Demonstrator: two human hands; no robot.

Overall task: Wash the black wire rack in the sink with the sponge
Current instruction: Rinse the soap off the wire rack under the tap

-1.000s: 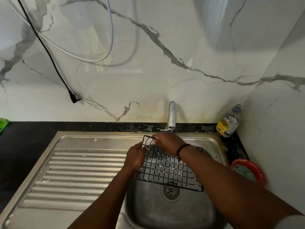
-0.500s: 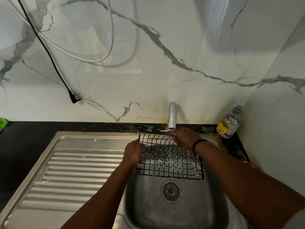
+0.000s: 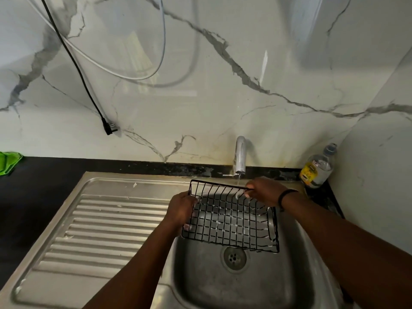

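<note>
A black wire rack (image 3: 231, 217), a shallow grid basket with raised sides flecked with white suds, is held over the basin of the steel sink (image 3: 223, 284), above the drain. Its left edge is gripped by the left hand (image 3: 180, 208); its far rim is pinched by the right hand (image 3: 264, 191) beneath the running tap (image 3: 239, 156). A bottle (image 3: 317, 168) with a yellow label stands on the table; its writing cannot be read.

Oil bottle (image 3: 317, 168) by wall; green cloth (image 3: 9, 162) far left.
</note>
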